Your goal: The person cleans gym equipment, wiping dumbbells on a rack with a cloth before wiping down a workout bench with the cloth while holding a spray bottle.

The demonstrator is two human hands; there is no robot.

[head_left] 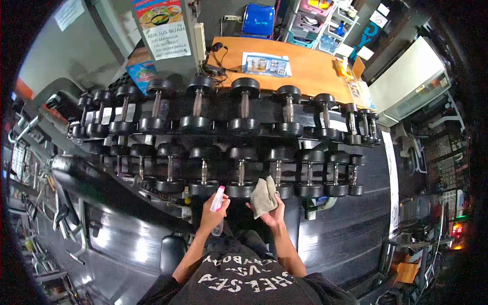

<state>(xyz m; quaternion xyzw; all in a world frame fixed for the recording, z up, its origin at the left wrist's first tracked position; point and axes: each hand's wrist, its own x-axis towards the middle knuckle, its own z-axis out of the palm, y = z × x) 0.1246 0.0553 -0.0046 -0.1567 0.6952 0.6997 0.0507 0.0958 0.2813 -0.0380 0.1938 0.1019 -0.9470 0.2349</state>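
Note:
My left hand [211,216] is wrapped around a spray bottle [217,199] with a white and pink trigger head; its clear lower part shows below my fingers. In my right hand [275,215] is a folded grey-beige cloth [264,198], held up in front of the lower row of dumbbells. Just beyond the two hands, a black dumbbell [241,173] with a metal handle lies on the rack, apart from the bottle. The cloth overlaps another dumbbell [278,165] in view, and I cannot tell whether they touch.
An upper row of black dumbbells [245,104] runs across the rack. Behind it stands an orange-topped desk [305,63] with a leaflet [266,64]. A padded black bench [112,195] is at left, a white fridge [412,81] at right. Gym machines line both sides.

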